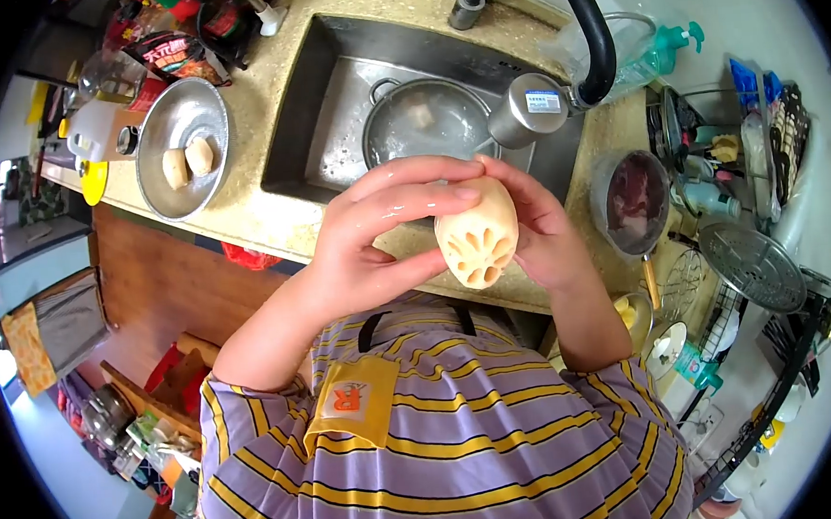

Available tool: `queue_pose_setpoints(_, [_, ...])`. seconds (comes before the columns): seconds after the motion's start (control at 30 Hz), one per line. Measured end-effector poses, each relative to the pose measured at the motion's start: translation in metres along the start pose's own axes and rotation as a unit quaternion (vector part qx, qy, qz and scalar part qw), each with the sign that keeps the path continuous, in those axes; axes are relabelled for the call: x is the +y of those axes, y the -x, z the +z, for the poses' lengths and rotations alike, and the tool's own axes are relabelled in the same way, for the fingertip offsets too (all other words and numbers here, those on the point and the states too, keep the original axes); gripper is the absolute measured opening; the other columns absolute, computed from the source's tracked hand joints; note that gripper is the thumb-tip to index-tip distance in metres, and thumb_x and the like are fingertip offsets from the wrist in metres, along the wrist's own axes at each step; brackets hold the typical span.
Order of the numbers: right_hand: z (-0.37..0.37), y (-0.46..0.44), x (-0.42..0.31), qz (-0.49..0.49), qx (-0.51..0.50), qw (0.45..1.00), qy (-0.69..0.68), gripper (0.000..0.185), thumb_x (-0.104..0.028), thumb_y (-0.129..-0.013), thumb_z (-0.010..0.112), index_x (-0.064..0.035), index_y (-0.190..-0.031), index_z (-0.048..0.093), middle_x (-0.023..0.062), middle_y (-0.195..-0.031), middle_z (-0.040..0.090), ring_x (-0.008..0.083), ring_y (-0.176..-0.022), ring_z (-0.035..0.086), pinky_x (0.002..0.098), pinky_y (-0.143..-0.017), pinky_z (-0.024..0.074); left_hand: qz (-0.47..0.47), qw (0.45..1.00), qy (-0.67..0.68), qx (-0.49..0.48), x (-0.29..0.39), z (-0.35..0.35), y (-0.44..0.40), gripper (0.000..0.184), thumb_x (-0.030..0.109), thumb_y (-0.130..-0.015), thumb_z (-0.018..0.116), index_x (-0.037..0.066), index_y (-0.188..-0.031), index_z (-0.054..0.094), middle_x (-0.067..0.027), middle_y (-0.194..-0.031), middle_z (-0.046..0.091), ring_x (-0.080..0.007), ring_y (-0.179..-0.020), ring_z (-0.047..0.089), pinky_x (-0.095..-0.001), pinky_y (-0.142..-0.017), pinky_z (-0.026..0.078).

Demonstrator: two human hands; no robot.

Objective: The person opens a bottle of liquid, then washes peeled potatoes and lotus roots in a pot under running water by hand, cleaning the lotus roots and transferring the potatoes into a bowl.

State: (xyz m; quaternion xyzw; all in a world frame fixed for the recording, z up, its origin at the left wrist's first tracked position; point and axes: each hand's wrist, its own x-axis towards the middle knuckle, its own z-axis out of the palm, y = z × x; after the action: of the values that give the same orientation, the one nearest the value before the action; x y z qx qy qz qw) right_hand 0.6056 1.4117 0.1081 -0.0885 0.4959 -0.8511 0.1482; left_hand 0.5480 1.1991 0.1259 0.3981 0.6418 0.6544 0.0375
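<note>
A peeled lotus root (479, 234) is held between my two hands in front of my chest, its cut end with the holes facing me. My left hand (390, 218) wraps its fingers over the top and presses the thumb along the near side. On the other side, my right hand (537, 217) grips it, with part of the fingers hidden behind the root. Both hands look wet. Just beyond them, a metal pot (468, 103) of water sits in the sink (326, 104), a pale piece showing in the water.
A metal bowl (170, 122) with two pale root pieces stands on the left counter. A black faucet (593, 39) with a silver head (527, 111) reaches over the sink. To the right are a pan (630, 201) holding dark red meat, a green pump bottle (665, 51) and a metal strainer lid (752, 266).
</note>
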Motion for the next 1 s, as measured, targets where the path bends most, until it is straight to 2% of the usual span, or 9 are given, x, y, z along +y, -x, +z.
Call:
queue_pose_setpoints(0.2, [-0.008, 0.006, 0.006, 0.001, 0.011, 1.0, 0.005, 0.057, -0.011, -0.094, 0.063, -0.002, -0.144, 0.039, 0.0108, -0.14, 0.049, 0.0213, -0.127, 0.05, 0.0362, -0.107, 0.041, -0.004, 1.0, -0.018, -0.018, -0.001, 0.002, -0.006, 0.046, 0.009, -0.077, 0.076, 0.008, -0.121, 0.062, -0.021, -0.126, 0.059, -0.0345, -0.117, 0.059, -0.0421, -0.096, 0.049])
queue_pose_setpoints(0.37, [-0.018, 0.014, 0.013, 0.039, 0.019, 0.999, 0.013, 0.058, -0.011, -0.094, 0.063, -0.0025, -0.145, 0.038, 0.01, -0.141, 0.049, 0.0214, -0.128, 0.049, 0.0362, -0.107, 0.0405, -0.027, 0.999, -0.007, -0.03, -0.005, 0.006, -0.004, 0.04, 0.013, -0.08, 0.073, 0.008, -0.118, 0.065, -0.0209, -0.125, 0.059, -0.0349, -0.117, 0.058, -0.0419, -0.096, 0.049])
queue_pose_setpoints(0.5, [-0.027, 0.018, 0.023, 0.05, 0.024, 0.998, 0.017, 0.057, -0.01, -0.094, 0.062, -0.0036, -0.145, 0.038, 0.0087, -0.142, 0.048, 0.0206, -0.129, 0.048, 0.0356, -0.107, 0.0409, -0.053, 0.998, -0.021, -0.031, -0.008, 0.01, -0.003, 0.043, 0.007, -0.076, 0.076, 0.008, -0.118, 0.065, -0.0186, -0.125, 0.06, -0.0326, -0.116, 0.059, -0.041, -0.095, 0.05])
queue_pose_setpoints(0.57, [-0.03, 0.015, 0.027, 0.106, 0.071, 0.992, 0.017, 0.057, -0.009, -0.094, 0.062, -0.0044, -0.146, 0.038, 0.008, -0.142, 0.049, 0.0193, -0.128, 0.049, 0.0344, -0.105, 0.042, -0.064, 0.996, -0.051, -0.038, -0.019, 0.013, 0.0, 0.047, 0.002, -0.074, 0.077, 0.007, -0.119, 0.064, -0.0167, -0.126, 0.059, -0.0304, -0.116, 0.059, -0.039, -0.094, 0.051])
queue_pose_setpoints(0.63, [-0.035, 0.011, 0.029, 0.176, 0.122, 0.976, 0.032, 0.058, -0.01, -0.094, 0.061, -0.0066, -0.147, 0.038, 0.0059, -0.14, 0.049, 0.0153, -0.121, 0.052, 0.0307, -0.1, 0.0449, -0.151, 0.988, -0.02, 0.002, -0.046, 0.025, 0.011, 0.05, -0.004, -0.072, 0.075, 0.007, -0.119, 0.062, -0.0134, -0.122, 0.058, -0.028, -0.114, 0.059, -0.0359, -0.092, 0.054])
queue_pose_setpoints(0.67, [-0.054, 0.014, 0.046, 0.176, 0.111, 0.977, 0.054, 0.057, -0.012, -0.095, 0.061, -0.0083, -0.147, 0.038, 0.0049, -0.14, 0.049, 0.0118, -0.114, 0.054, 0.0276, -0.094, 0.0464, -0.192, 0.981, -0.004, 0.024, -0.065, 0.033, 0.019, 0.051, -0.007, -0.072, 0.074, 0.007, -0.119, 0.061, -0.0117, -0.12, 0.058, -0.0268, -0.113, 0.06, -0.0344, -0.091, 0.055])
queue_pose_setpoints(0.73, [-0.074, 0.012, 0.073, 0.176, 0.17, 0.964, 0.105, 0.055, -0.014, -0.096, 0.06, -0.0094, -0.147, 0.04, 0.004, -0.137, 0.05, 0.0102, -0.106, 0.054, 0.0264, -0.09, 0.0466, -0.257, 0.965, -0.027, 0.051, -0.112, 0.052, 0.037, 0.051, -0.008, -0.072, 0.073, 0.006, -0.118, 0.058, -0.011, -0.118, 0.057, -0.0261, -0.111, 0.06, -0.034, -0.091, 0.057])
queue_pose_setpoints(0.83, [-0.093, 0.003, 0.093, 0.184, 0.258, 0.948, -0.008, 0.051, -0.015, -0.095, 0.061, -0.0079, -0.143, 0.045, 0.0039, -0.133, 0.053, 0.0102, -0.104, 0.055, 0.0265, -0.089, 0.0462, -0.288, 0.951, -0.087, 0.072, -0.174, 0.079, 0.051, 0.051, -0.005, -0.072, 0.075, 0.006, -0.118, 0.055, -0.0112, -0.118, 0.056, -0.0252, -0.11, 0.059, -0.0348, -0.087, 0.058])
queue_pose_setpoints(1.0, [-0.145, -0.006, 0.13, 0.17, 0.287, 0.941, 0.062, 0.038, -0.012, -0.09, 0.066, -0.0043, -0.126, 0.057, 0.0043, -0.121, 0.062, 0.0127, -0.108, 0.056, 0.0275, -0.093, 0.0441, -0.302, 0.937, -0.124, 0.126, -0.212, 0.117, 0.031, 0.052, -0.003, -0.074, 0.074, 0.004, -0.121, 0.051, -0.0132, -0.118, 0.055, -0.026, -0.107, 0.06, -0.0349, -0.082, 0.059])
